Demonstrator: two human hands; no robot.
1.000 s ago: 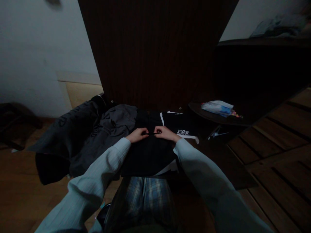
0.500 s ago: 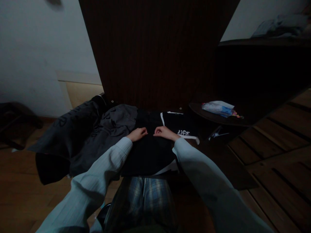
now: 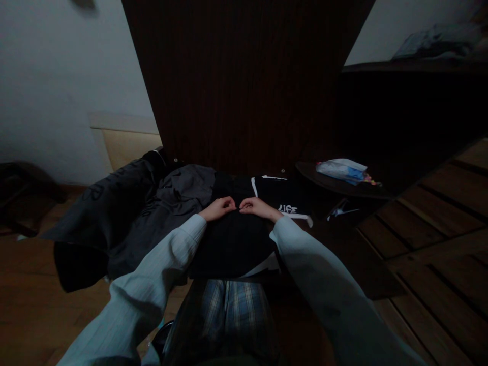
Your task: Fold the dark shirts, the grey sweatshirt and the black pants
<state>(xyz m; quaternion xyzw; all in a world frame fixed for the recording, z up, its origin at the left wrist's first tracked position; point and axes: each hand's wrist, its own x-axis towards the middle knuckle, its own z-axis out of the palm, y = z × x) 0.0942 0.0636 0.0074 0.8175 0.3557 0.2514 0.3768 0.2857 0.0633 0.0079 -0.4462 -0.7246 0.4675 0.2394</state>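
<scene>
A black garment [image 3: 232,249] with white trim and white lettering lies spread in front of me. Over its upper middle, my left hand [image 3: 219,209] is closed, thumb and fingers pinched together on the dark cloth. Facing it from the right, my right hand [image 3: 257,207] pinches the same cloth, its fingertips very close to those of the left. The dim light hides the exact bit of fabric between the fingers. Beside my left hand, a crumpled dark grey garment [image 3: 183,190] with dark lettering touches the black one.
A dark wooden panel [image 3: 244,86] rises behind the clothes. To the right, a white and blue packet [image 3: 343,170] sits on a rounded dark shelf [image 3: 310,175]. Wooden slats [image 3: 450,203] are at far right, and a dark piece of furniture [image 3: 26,193] is at far left.
My two hands have drawn closer together, the left moving slightly right and up. The white lettering on the black garment shows more clearly. The grey garment stays put.
</scene>
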